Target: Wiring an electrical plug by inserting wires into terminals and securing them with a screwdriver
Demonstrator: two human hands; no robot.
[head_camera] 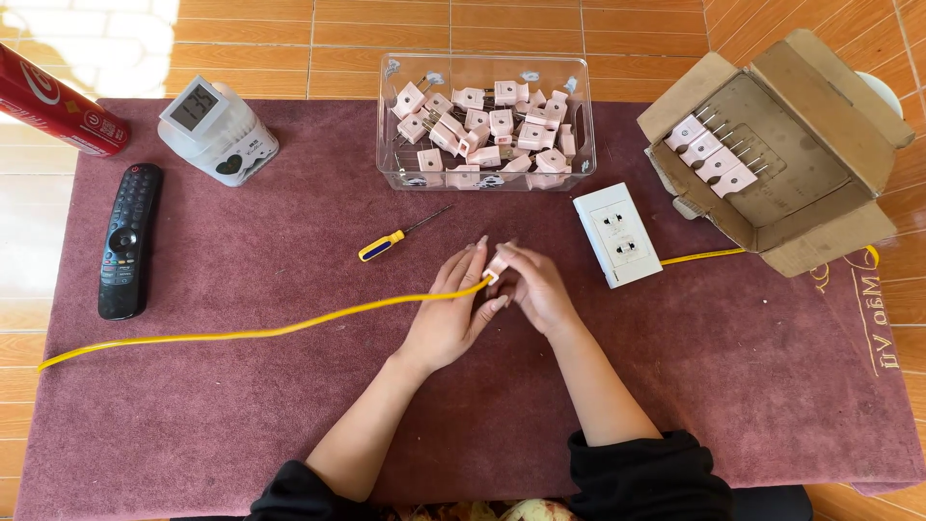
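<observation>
Both hands meet at the middle of a maroon mat (241, 405). My left hand (451, 314) pinches the end of a yellow cable (241, 334) that trails off to the left. My right hand (540, 289) grips a small pink plug (498, 262) right where the cable end meets it. A yellow-and-blue screwdriver (386, 244) lies just up and left of my hands. A white double socket (617, 234) lies to their right, with another stretch of yellow cable (702, 256) running from it toward the box.
A clear plastic bin (579, 116) holds several pink plugs at the back. An open cardboard box (820, 183) at the right holds several more. At the left sit a black remote (128, 241), a white digital clock (214, 130) and a red can (58, 106).
</observation>
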